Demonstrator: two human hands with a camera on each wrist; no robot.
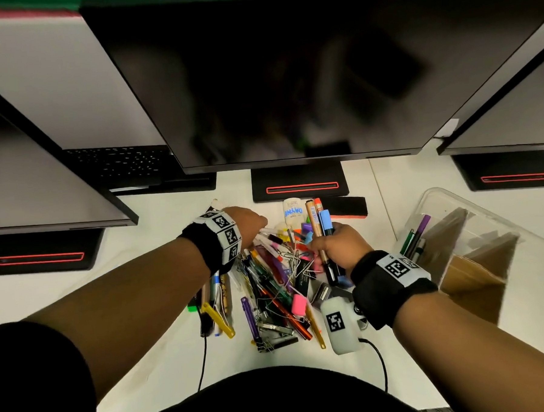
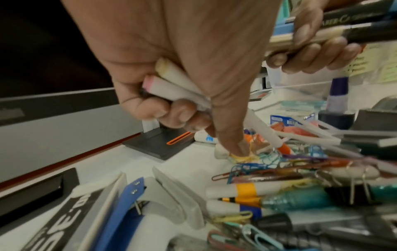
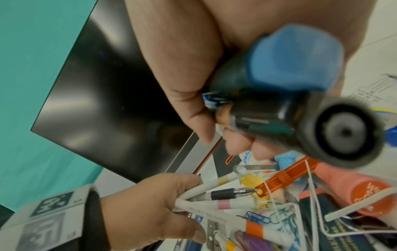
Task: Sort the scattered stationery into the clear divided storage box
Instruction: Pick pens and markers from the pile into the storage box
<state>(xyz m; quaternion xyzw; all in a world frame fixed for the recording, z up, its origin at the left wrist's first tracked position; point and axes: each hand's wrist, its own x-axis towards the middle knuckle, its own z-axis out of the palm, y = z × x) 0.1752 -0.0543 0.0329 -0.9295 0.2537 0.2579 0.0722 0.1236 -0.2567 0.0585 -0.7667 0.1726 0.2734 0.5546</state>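
Observation:
A heap of pens, markers, paper clips and binder clips [image 1: 278, 287] lies on the white desk in front of me. My left hand [image 1: 254, 224] sits over the heap's far left. It grips a bundle of white pens [image 2: 171, 84], and its index finger touches a yellow band [image 2: 242, 158] in the pile. My right hand [image 1: 331, 243] holds several markers upright in a fist, among them a blue-capped marker [image 3: 294, 57] and a gold one [image 1: 314, 222]. The clear divided box [image 1: 446, 196] stands at the right, with a few pens [image 1: 415, 237] in its near-left compartment.
Three dark monitors stand along the back; the middle monitor's stand [image 1: 299, 182] is just beyond the heap. A white glue bottle [image 1: 293, 211] and a black board eraser [image 1: 346, 206] lie behind my hands. A white tagged device [image 1: 340, 325] with a black cable lies near my right wrist.

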